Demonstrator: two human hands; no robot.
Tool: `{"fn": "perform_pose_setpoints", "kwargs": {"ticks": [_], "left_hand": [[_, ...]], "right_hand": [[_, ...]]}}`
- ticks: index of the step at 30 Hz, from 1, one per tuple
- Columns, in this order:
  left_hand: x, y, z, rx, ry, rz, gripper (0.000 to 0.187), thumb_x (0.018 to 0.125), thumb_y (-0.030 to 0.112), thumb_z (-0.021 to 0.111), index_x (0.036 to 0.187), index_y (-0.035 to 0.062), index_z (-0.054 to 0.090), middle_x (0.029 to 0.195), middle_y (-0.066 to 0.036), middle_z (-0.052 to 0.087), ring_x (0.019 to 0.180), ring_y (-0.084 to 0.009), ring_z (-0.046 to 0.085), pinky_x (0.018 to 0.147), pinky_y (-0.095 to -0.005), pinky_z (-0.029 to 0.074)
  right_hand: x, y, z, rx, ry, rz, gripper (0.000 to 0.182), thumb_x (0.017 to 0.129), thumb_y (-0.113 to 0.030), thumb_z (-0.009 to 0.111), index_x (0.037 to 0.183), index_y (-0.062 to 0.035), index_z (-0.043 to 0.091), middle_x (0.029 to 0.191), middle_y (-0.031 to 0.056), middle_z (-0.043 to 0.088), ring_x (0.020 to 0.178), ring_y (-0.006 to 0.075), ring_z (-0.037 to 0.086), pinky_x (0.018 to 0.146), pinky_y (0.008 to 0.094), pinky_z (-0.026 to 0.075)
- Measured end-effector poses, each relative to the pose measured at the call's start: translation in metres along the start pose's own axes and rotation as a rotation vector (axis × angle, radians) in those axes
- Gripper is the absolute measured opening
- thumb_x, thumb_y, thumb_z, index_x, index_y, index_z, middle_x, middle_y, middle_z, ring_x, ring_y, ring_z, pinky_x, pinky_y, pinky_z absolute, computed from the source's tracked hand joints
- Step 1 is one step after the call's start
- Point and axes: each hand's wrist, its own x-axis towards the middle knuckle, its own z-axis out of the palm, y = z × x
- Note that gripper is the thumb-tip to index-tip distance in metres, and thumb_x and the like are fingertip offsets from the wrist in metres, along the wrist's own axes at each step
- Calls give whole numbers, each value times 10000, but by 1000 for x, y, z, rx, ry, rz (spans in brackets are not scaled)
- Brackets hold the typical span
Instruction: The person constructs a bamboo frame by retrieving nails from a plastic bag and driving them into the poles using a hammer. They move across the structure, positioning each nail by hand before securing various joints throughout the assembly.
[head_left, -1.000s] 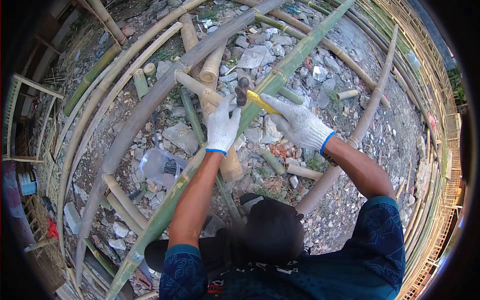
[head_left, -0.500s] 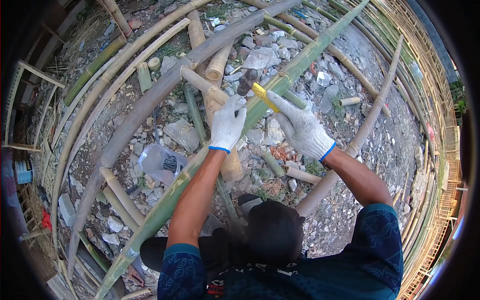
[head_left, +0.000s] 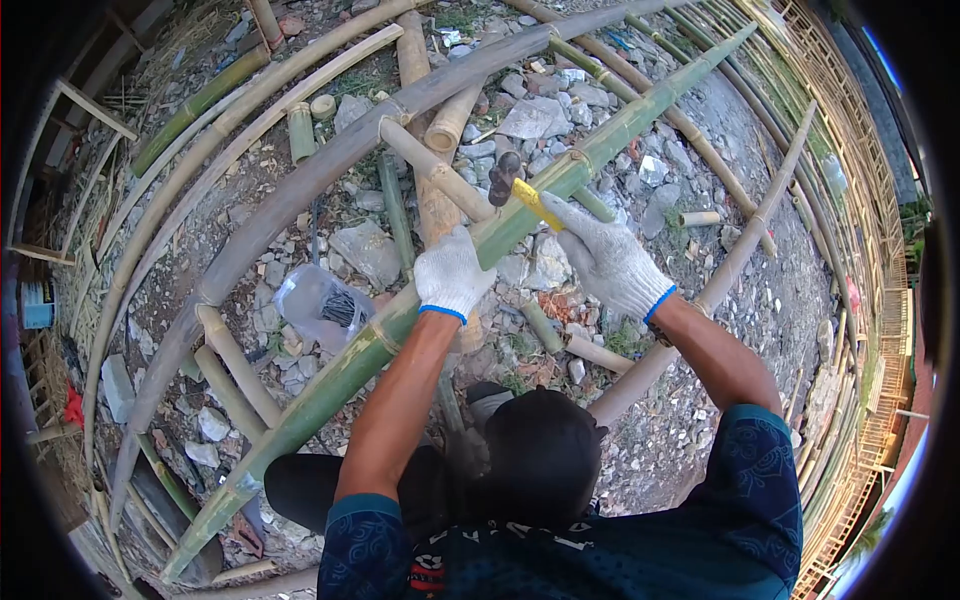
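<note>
My right hand (head_left: 612,262), in a white knit glove with a blue cuff, is closed around the yellow handle of a hammer (head_left: 538,204). Its dark head hangs just above the green bamboo pole, close to the end of a short tan bamboo crosspiece (head_left: 440,175). That crosspiece runs from a grey curved bamboo pole (head_left: 300,178) to the green one. Also gloved, my left hand (head_left: 453,272) grips the green bamboo pole (head_left: 335,378) just below the joint, fingers curled over its far side.
A clear plastic bag of nails (head_left: 325,305) lies on the rubble left of the green pole. Bamboo offcuts (head_left: 600,352) and broken stones (head_left: 365,252) cover the ground. Long bamboo poles (head_left: 745,245) cross at the right, and a bamboo fence (head_left: 875,400) curves along that edge.
My left hand has moved off the crosspiece's end and down onto the green pole. The hammer stays near the joint in my right hand. The whole view has shifted slightly.
</note>
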Motion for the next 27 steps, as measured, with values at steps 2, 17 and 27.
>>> {"fn": "perform_pose_setpoints", "kwargs": {"ticks": [2,17,27], "left_hand": [[-2,1,0,-12,48,14,660,753,535,812,1095,3,626,977,-223,741,918,-368,760,809,-463,609],[-6,0,-7,-36,33,28,560,772,417,802,1108,0,642,1002,-230,750,951,-361,767,824,-453,612],[-1,-7,0,-39,101,53,543,772,397,807,1114,6,648,993,-214,750,923,-356,767,808,-469,607]], "right_hand": [[4,-18,-7,76,130,15,531,1051,-90,549,1573,-158,478,952,261,715,811,377,756,736,453,587],[-19,2,37,65,266,15,565,1034,-55,577,1585,-125,473,1087,228,721,790,293,722,766,400,572],[-26,-13,62,3,381,-46,543,1037,-43,569,1570,-106,485,1290,288,673,1071,392,732,900,464,570]]}}
